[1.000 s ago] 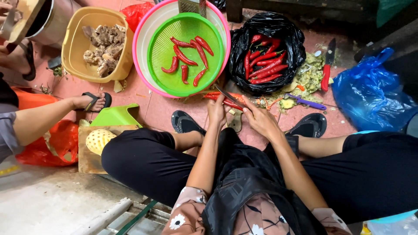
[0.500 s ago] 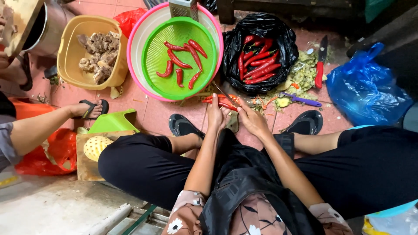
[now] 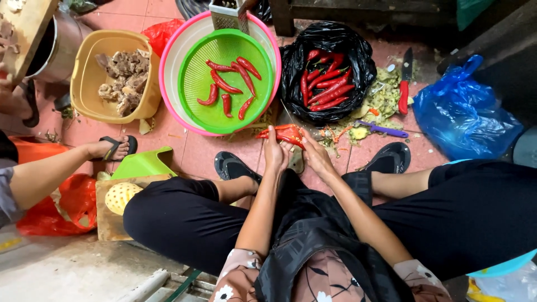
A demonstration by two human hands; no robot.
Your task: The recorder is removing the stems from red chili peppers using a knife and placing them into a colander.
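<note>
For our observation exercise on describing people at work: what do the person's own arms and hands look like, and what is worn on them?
Both arms are bare from above the elbow down. Short floral sleeves, pinkish-brown with white flowers, end at the upper arms. The left hand and right hand wear no gloves; no rings or watch are visible.

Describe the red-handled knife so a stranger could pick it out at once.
Start at the black bag of red chillies at the top of the floor. Just right of it lies a heap of yellow-green scraps. The red-handled knife lies there, blade pointing away; the nearby purple-handled tool lies crosswise.

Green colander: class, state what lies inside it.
Six or so red chillies lie loose in the green colander, which sits inside a pink basin. The basin's floor is covered.
</note>
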